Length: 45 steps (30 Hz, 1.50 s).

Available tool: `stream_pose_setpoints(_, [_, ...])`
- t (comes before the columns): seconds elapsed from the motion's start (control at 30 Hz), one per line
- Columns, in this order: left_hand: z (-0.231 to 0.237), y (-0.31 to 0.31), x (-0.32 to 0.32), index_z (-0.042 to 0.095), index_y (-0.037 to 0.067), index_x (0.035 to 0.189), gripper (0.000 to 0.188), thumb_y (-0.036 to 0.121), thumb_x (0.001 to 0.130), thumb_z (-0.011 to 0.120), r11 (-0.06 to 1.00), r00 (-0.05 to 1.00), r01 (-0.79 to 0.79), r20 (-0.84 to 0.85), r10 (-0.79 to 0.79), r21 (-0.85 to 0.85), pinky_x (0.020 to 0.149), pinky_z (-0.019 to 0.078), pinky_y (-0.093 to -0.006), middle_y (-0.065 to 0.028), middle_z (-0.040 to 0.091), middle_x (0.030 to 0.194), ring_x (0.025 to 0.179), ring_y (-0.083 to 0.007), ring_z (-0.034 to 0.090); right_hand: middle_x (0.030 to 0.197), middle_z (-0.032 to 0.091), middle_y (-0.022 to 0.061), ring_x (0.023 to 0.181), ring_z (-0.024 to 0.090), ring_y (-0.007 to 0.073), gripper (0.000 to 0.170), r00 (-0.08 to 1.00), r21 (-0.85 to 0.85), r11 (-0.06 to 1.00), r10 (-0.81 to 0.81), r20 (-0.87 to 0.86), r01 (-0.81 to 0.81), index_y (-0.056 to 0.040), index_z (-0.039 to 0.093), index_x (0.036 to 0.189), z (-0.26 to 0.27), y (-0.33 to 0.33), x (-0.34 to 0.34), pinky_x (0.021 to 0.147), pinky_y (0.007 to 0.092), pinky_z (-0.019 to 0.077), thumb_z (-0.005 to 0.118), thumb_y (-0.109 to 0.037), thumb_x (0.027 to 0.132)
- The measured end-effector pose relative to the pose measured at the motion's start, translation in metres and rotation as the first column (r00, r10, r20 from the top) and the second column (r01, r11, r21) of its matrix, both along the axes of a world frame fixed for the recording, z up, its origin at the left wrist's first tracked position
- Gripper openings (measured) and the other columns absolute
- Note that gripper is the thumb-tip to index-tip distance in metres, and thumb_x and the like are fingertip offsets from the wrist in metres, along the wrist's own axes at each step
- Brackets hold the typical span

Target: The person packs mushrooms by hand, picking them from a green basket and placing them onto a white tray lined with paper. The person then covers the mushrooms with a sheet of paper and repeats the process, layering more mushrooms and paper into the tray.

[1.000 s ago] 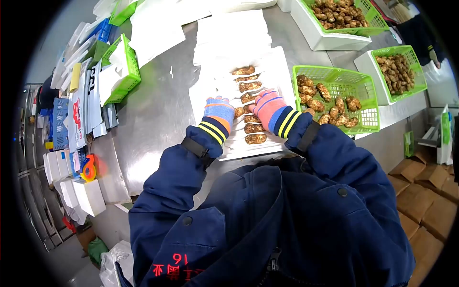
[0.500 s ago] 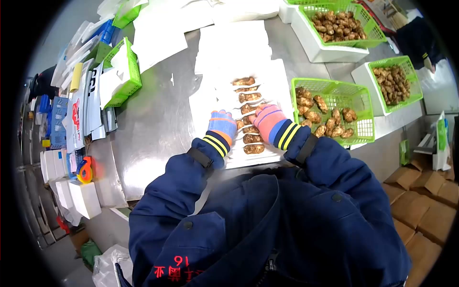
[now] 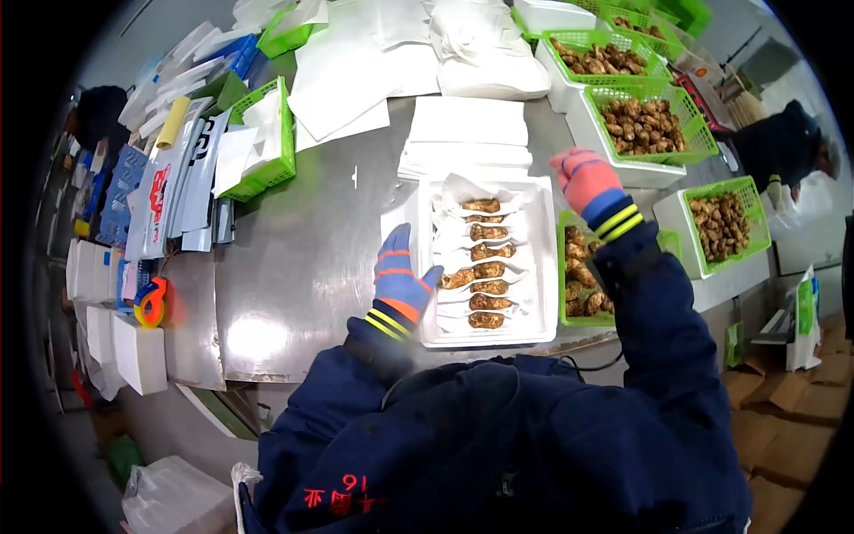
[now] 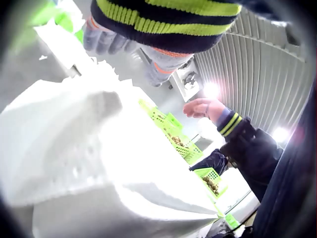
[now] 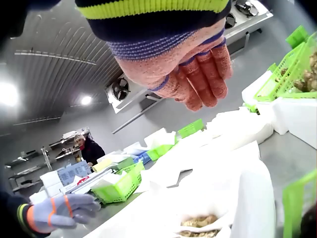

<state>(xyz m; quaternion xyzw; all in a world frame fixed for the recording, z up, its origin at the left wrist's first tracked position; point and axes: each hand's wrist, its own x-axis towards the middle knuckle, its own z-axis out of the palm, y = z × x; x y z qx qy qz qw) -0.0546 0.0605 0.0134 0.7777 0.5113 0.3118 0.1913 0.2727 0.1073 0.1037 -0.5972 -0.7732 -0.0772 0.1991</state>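
A white foam box [image 3: 541, 267] stands in front of me, holding a column of brown mushrooms [image 3: 488, 271] divided by folded white paper. One mushroom [image 3: 457, 279] sticks out to the left of that column. Beside the box's left wall is my gloved left hand [image 3: 400, 271], fingers straight and thumb spread toward the rim. My gloved right hand [image 3: 585, 182] is raised beyond the box's far right corner, over the near green basket [image 3: 563, 271] side. In the right wrist view its fingers [image 5: 198, 82] hang loosely bent with nothing in them.
Stacked white sheets [image 3: 467, 125] lie behind the box. Green baskets of mushrooms [image 3: 642, 126] stand on white foam boxes at the right. Left are a green basket [image 3: 285, 151] with paper and an orange tape dispenser [image 3: 153, 303]. Another person [image 3: 783, 142] is at far right.
Both hands have left the mushrooms in the box. The left moved to the box's left side, while the right lifted away to the far right. The head view has shifted.
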Motion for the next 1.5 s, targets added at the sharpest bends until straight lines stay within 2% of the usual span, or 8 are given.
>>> stream_pose_setpoints(0.13, [-0.074,-0.028,0.011,0.025,-0.004,0.137,0.075,0.004,0.073,0.063,0.947,0.952,-0.065,0.266,0.154,-0.316,0.103,0.0316,-0.0343,-0.0231,0.036,0.135,0.124,-0.0316,0.039,0.083,0.061,0.0145,0.084,0.059,0.0327,0.016,0.988,-0.245,0.969,0.003,0.153,0.035,-0.0085,0.062,0.083,0.004,0.074,-0.013,0.074,0.0422,0.0477,0.05,-0.018,0.082])
stream_pose_setpoints(0.27, [-0.047,-0.035,0.013,0.03,-0.002,0.136,0.064,0.0,0.076,0.053,0.926,0.939,-0.067,0.29,0.184,-0.372,0.099,0.0371,-0.0357,-0.0245,0.044,0.126,0.116,-0.0365,0.045,0.087,0.064,0.0133,0.083,0.06,0.0336,0.017,0.925,-0.505,0.862,0.147,0.35,0.053,-0.009,0.064,0.085,-0.024,0.15,-0.028,0.073,0.041,0.0484,0.051,-0.019,0.08])
stream_pose_setpoints(0.43, [-0.047,-0.06,0.021,0.027,-0.003,0.137,0.063,-0.003,0.077,0.048,0.876,0.911,-0.152,0.279,0.303,-0.457,0.101,0.0335,-0.0351,-0.0227,0.041,0.129,0.12,-0.0346,0.042,0.094,0.064,0.0144,0.091,0.06,0.0306,0.029,0.912,-0.7,0.695,0.378,0.161,-0.164,-0.0092,0.063,0.102,-0.101,0.217,-0.015,0.082,0.037,0.0473,0.059,-0.022,0.076])
stream_pose_setpoints(0.57, [-0.032,-0.059,0.027,0.027,-0.002,0.137,0.064,-0.005,0.077,0.048,0.863,0.916,-0.2,0.225,0.333,-0.464,0.104,0.0305,-0.0347,-0.0205,0.04,0.132,0.123,-0.0337,0.04,0.087,0.062,0.0147,0.085,0.059,0.0337,0.019,0.896,-0.664,0.697,0.436,0.089,-0.273,-0.0066,0.058,0.085,-0.146,0.234,-0.007,0.076,0.0409,0.047,0.055,-0.024,0.079])
stream_pose_setpoints(0.7, [-0.026,-0.056,0.03,0.029,-0.002,0.136,0.063,-0.004,0.077,0.049,0.852,0.915,-0.242,0.182,0.359,-0.463,0.103,0.0319,-0.0359,-0.022,0.041,0.13,0.121,-0.0352,0.041,0.086,0.061,0.0154,0.083,0.059,0.0336,0.015,0.892,-0.646,0.722,0.431,0.136,-0.25,-0.0067,0.057,0.084,-0.153,0.237,-0.007,0.074,0.0408,0.0472,0.055,-0.021,0.079])
stream_pose_setpoints(0.83, [-0.027,-0.056,0.029,0.031,-0.002,0.135,0.062,-0.003,0.077,0.05,0.87,0.934,-0.256,0.124,0.335,-0.421,0.102,0.0324,-0.0361,-0.0225,0.042,0.129,0.12,-0.0355,0.042,0.089,0.06,0.0147,0.081,0.059,0.0339,0.014,0.912,-0.562,0.737,0.402,-0.08,-0.375,-0.0072,0.056,0.086,-0.147,0.226,-0.003,0.073,0.0409,0.0477,0.056,-0.019,0.078])
stream_pose_setpoints(1.07, [-0.025,-0.057,0.029,0.031,-0.002,0.135,0.062,-0.003,0.076,0.051,0.862,0.926,-0.26,0.14,0.35,-0.435,0.102,0.0328,-0.0362,-0.0225,0.042,0.129,0.12,-0.0359,0.042,0.083,0.062,0.0149,0.079,0.06,0.0338,0.011,0.884,-0.533,0.761,0.464,0.049,-0.37,-0.008,0.058,0.082,-0.175,0.229,-0.004,0.07,0.0415,0.0481,0.053,-0.018,0.079])
stream_pose_setpoints(1.5, [-0.024,-0.055,0.029,0.032,-0.002,0.135,0.062,-0.004,0.075,0.05,0.844,0.909,-0.251,0.185,0.375,-0.475,0.101,0.033,-0.0359,-0.0217,0.043,0.128,0.119,-0.0346,0.043,0.084,0.065,0.0124,0.083,0.062,0.0329,0.02,0.845,-0.563,0.826,0.317,0.43,-0.024,-0.0144,0.066,0.084,-0.074,0.238,-0.008,0.074,0.0425,0.0497,0.053,-0.022,0.072])
